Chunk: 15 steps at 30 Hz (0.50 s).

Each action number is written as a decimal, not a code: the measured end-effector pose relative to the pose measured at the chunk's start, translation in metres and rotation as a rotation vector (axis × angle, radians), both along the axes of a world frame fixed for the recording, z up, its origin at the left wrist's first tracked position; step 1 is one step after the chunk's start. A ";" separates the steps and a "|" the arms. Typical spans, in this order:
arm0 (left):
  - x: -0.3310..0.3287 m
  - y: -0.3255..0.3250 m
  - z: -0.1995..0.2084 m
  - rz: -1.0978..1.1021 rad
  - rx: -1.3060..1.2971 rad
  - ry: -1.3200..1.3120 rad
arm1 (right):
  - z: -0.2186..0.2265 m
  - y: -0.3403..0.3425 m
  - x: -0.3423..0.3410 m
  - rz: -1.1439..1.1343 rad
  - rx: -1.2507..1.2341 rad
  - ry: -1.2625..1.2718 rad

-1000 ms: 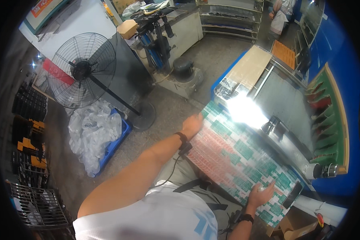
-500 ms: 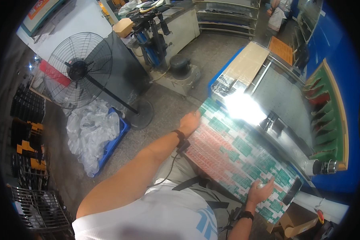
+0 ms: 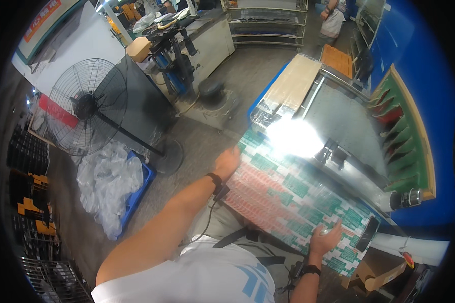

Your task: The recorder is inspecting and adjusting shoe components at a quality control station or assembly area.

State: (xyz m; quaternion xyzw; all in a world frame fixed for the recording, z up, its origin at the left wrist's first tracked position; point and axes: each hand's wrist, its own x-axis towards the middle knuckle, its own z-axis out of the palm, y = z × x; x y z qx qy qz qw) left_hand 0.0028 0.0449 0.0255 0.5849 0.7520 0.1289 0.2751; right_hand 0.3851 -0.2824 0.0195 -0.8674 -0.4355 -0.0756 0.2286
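In front of me is a slanting work surface [image 3: 268,189] covered with a green, white and red patterned sheet under a clear glossy film. My left hand [image 3: 228,161] is closed at its far left edge, fingers curled; whatever they hold is hidden. Resting over the near right part of the sheet, my right hand [image 3: 324,240] has its fingers bent around a small, pale, shiny thing [image 3: 323,231] too small to name. A dark flat phone-like object [image 3: 367,235] lies near the right end. Both wrists wear dark bands.
A glaring light patch [image 3: 294,139] sits by the machine bed [image 3: 333,118] beyond the sheet. A standing fan [image 3: 86,106] and a blue pallet [image 3: 136,194] with clear plastic bags [image 3: 106,184] are on the left. Open cardboard box [image 3: 374,272] at lower right; another person [image 3: 332,20] stands far back.
The whole view has shifted, so the surroundings sit further left in the picture. Both hands keep about the same places on the patterned surface.
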 end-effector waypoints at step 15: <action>0.001 0.000 0.002 0.022 -0.042 0.000 | 0.001 0.000 0.000 0.004 0.014 -0.013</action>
